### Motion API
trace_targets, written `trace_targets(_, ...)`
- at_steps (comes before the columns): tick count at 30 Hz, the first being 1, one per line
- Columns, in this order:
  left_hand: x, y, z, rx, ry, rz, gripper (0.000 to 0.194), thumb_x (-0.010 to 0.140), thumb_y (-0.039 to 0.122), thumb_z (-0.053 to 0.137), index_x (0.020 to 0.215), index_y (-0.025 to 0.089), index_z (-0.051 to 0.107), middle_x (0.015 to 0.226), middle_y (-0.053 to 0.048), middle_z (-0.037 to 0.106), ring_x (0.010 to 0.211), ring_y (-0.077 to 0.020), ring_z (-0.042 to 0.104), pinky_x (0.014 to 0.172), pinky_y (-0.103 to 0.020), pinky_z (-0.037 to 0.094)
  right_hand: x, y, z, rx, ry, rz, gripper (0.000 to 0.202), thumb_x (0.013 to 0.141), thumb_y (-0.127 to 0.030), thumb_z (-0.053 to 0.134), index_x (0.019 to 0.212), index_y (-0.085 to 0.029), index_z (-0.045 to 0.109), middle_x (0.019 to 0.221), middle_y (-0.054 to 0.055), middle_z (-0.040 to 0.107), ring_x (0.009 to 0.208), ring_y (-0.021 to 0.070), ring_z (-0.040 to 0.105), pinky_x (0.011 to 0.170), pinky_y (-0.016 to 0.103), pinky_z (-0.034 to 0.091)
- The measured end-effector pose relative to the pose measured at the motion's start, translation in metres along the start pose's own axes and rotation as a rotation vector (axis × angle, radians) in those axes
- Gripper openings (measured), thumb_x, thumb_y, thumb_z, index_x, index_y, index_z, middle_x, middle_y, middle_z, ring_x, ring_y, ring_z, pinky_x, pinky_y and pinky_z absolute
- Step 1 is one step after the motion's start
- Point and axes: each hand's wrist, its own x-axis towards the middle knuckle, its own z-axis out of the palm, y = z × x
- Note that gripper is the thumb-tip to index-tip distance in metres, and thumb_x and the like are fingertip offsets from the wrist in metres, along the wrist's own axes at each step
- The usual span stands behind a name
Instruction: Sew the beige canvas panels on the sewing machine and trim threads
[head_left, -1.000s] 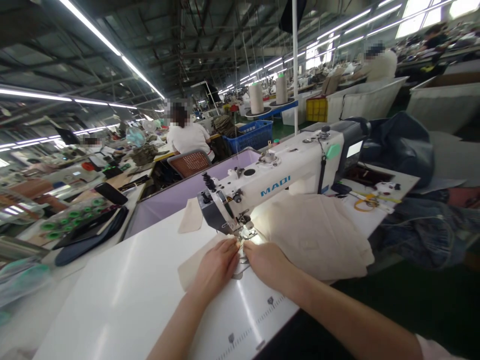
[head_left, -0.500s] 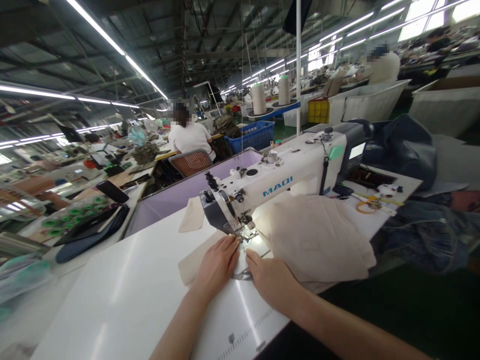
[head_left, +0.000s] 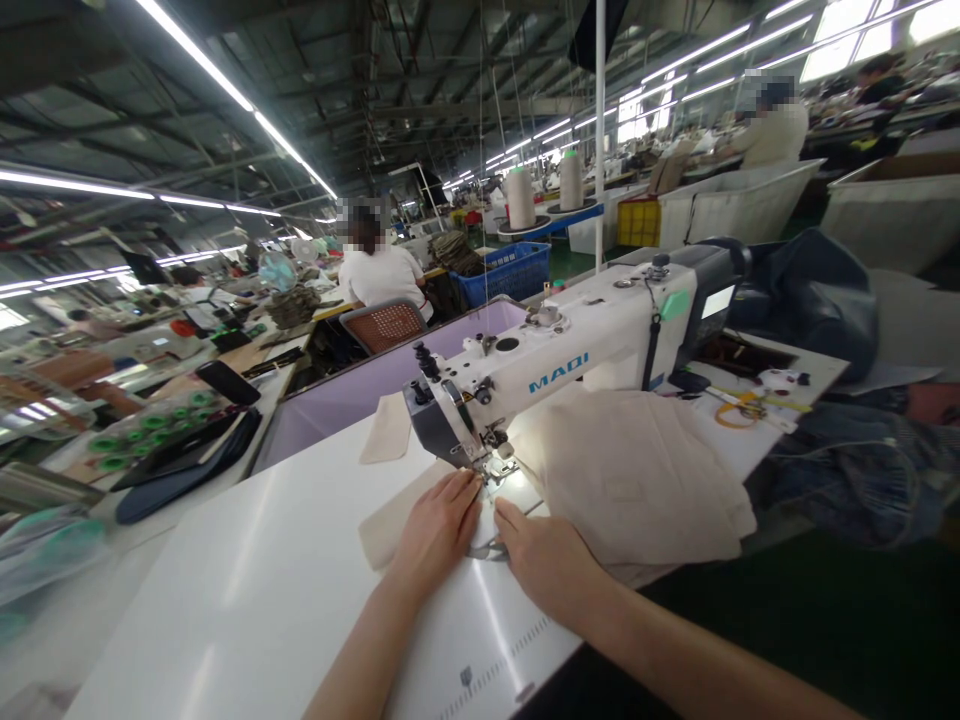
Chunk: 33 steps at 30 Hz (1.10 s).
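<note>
A white sewing machine (head_left: 559, 375) stands on the white table, its lamp lighting the needle area. My left hand (head_left: 444, 515) lies palm down on a beige fabric piece (head_left: 386, 522), fingertips beside the presser foot, fingers pressed together. Just right of it, my right hand (head_left: 536, 550) has thumb and fingers pinched at the front of the needle plate; what they hold is too small to make out. A larger beige cloth (head_left: 637, 480) is spread under the machine arm, right of the needle. Behind my left hand lies a small beige piece (head_left: 387, 430).
Scissors (head_left: 742, 408) and small tools lie at the table's right end. A lilac bin (head_left: 330, 405) borders the table's far edge. Denim (head_left: 855, 470) hangs at the right. Green-ended spools (head_left: 150, 430) and a dark pouch (head_left: 187, 480) are at the left. A person (head_left: 381, 270) sits beyond.
The whole view has shifted slightly. Both hands stay at almost the same places by the needle, and the fabric shows no clear movement. A distant person at the upper right has leaned a little.
</note>
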Motion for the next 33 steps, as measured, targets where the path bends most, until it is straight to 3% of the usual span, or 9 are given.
trace_targets(18, -0.001, 0.0, 0.001, -0.022, 0.016, 0.009, 0.036, 0.102, 0.03, 0.043, 0.129, 0.019, 0.064, 0.132, -0.01, 0.067, 0.123, -0.0255, 0.061, 0.106, -0.042, 0.052, -0.002, 0.001, 0.008, 0.003, 0.035, 0.007, 0.039, 0.093, -0.011, 0.051, 0.13, -0.009, 0.061, 0.138, 0.021, 0.061, 0.071, 0.0183, 0.071, 0.059, 0.027, 0.057)
trace_targets(26, -0.003, 0.003, 0.007, -0.028, 0.009, -0.085, 0.035, 0.101, 0.028, 0.046, 0.132, 0.02, 0.061, 0.135, -0.01, 0.065, 0.125, -0.0251, 0.059, 0.106, -0.044, 0.05, -0.002, 0.001, 0.006, 0.04, 0.016, 0.027, 0.037, 0.095, -0.011, 0.048, 0.13, -0.01, 0.061, 0.135, 0.02, 0.062, 0.072, 0.0182, 0.072, 0.06, 0.027, 0.057)
trace_targets(33, -0.011, 0.026, -0.001, 0.027, -0.04, -0.189, 0.035, 0.099, 0.025, 0.049, 0.132, 0.02, 0.059, 0.135, -0.01, 0.064, 0.125, -0.0263, 0.059, 0.101, -0.043, 0.052, -0.011, 0.001, -0.004, 0.123, -0.006, 0.098, 0.036, 0.098, -0.009, 0.042, 0.124, -0.014, 0.065, 0.139, 0.016, 0.061, 0.082, 0.0202, 0.074, 0.069, 0.03, 0.058)
